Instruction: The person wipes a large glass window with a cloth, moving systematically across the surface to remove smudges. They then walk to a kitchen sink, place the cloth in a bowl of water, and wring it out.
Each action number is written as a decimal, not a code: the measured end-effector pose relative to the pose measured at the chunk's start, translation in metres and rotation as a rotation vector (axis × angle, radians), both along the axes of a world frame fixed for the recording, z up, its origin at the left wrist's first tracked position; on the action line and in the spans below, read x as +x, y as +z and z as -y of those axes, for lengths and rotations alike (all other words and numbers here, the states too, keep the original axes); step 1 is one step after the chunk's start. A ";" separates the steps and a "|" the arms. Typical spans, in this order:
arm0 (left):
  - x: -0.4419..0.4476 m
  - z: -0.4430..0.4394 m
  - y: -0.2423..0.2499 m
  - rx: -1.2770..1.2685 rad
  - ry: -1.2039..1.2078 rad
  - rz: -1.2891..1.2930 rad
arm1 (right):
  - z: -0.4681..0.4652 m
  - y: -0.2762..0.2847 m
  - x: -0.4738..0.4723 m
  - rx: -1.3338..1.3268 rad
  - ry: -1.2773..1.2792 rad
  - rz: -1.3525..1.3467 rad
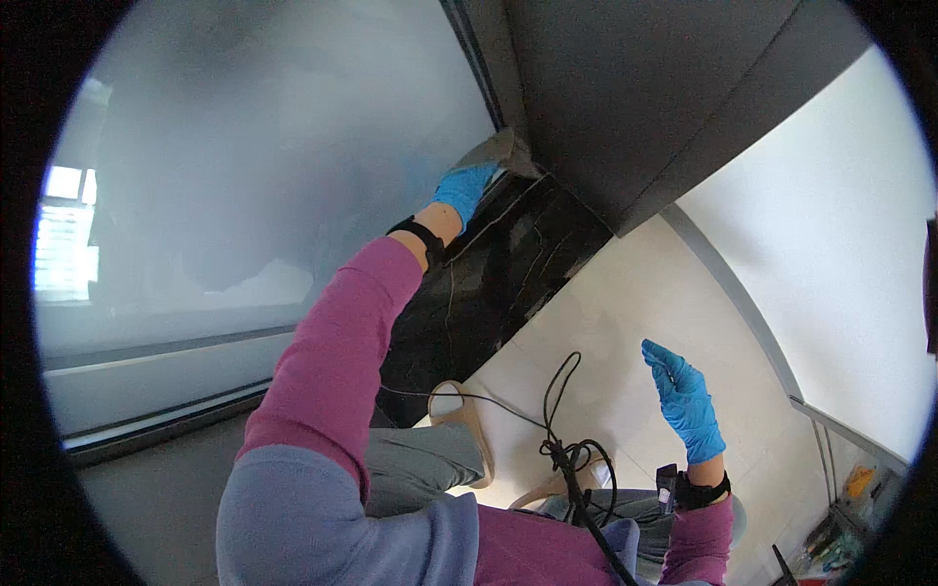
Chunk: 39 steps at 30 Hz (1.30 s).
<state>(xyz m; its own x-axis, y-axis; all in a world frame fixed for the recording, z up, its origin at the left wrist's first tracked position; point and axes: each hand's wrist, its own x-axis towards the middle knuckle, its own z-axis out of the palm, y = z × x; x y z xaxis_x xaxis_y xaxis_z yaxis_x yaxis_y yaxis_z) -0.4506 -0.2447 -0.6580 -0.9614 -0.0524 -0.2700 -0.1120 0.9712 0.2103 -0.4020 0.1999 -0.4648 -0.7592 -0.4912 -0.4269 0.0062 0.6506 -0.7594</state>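
My left hand [467,192], in a blue disposable glove, reaches to the edge of a large glossy panel [293,146]. It presses a grey-brown cloth [506,152] into the corner where the panel's dark frame [475,66] meets a black marble-look floor strip [506,249]. Part of the cloth is hidden behind the fingers. Out over the pale tiled floor, my right hand [683,399] hangs with nothing in it, its gloved fingers extended and loosely bent. Both wrists wear black straps.
A dark panelled surface [623,88] rises beyond the cloth. On the right stands a white panel with a grey edge [740,293]. A black cable [568,458] dangles in loops before me, above my slippers [469,432]. Assorted items [835,538] lie at the lower right.
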 end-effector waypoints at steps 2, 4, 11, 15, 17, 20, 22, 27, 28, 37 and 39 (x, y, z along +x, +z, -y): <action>0.017 0.004 -0.036 -0.218 -0.246 -0.072 | -0.003 0.000 0.001 0.012 0.000 0.003; 0.020 0.001 -0.060 -0.228 -0.276 -0.042 | -0.004 0.001 0.002 0.007 0.009 -0.020; 0.112 0.021 -0.020 0.171 -0.100 -0.064 | 0.004 0.008 -0.006 -0.023 0.021 -0.043; 0.146 0.042 0.067 0.159 -0.140 -0.201 | 0.011 0.008 -0.009 -0.082 0.008 0.001; 0.157 0.049 0.132 -0.162 -0.127 0.174 | 0.012 0.008 -0.009 -0.121 0.021 0.028; 0.137 0.043 0.222 -0.262 -0.086 -0.290 | 0.014 0.007 -0.008 -0.108 0.041 0.039; 0.111 0.033 0.259 -0.462 0.039 -0.466 | 0.015 0.007 -0.008 -0.121 0.054 0.036; 0.064 0.026 0.261 -0.389 -0.052 -0.622 | 0.015 0.003 -0.007 -0.133 0.104 -0.022; 0.063 0.026 0.244 -0.157 0.005 -0.480 | 0.015 0.003 -0.007 -0.129 0.091 -0.007; 0.107 0.017 0.036 0.302 0.076 0.198 | 0.003 0.007 -0.007 0.075 0.049 -0.002; 0.117 0.020 0.047 0.433 0.252 0.249 | 0.002 0.007 -0.006 0.070 0.046 -0.004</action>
<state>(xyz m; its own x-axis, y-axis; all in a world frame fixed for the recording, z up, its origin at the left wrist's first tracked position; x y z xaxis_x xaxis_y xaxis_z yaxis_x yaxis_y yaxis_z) -0.3338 -0.2645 -0.6107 -0.8379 -0.1061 -0.5354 -0.4267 0.7391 0.5213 -0.4080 0.1976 -0.4583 -0.7387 -0.4944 -0.4582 -0.0280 0.7016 -0.7120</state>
